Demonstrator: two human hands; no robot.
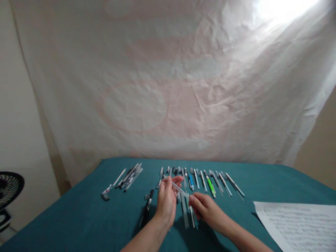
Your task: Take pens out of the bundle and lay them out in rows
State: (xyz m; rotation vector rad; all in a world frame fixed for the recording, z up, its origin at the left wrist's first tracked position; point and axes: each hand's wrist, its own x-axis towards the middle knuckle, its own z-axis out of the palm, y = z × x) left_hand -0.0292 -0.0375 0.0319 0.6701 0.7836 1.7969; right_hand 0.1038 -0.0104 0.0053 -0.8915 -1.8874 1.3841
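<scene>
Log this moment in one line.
left hand: holds clear pen; right hand: at pen's right end; green pen: beyond right hand; paper: right of hands

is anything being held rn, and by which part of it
The left hand pinches a slim clear tube near its upper-left end in the picture. The right hand is at its lower-right end; whether it grips there is unclear.

Pen [178, 188] | slim, clear, straight | tilted, left end higher | held aloft

The cloth [86, 217] is plain teal, the held pen [179, 189] whitish, another pen [211, 187] bright green, the paper [301, 224] dark-lined white.
</scene>
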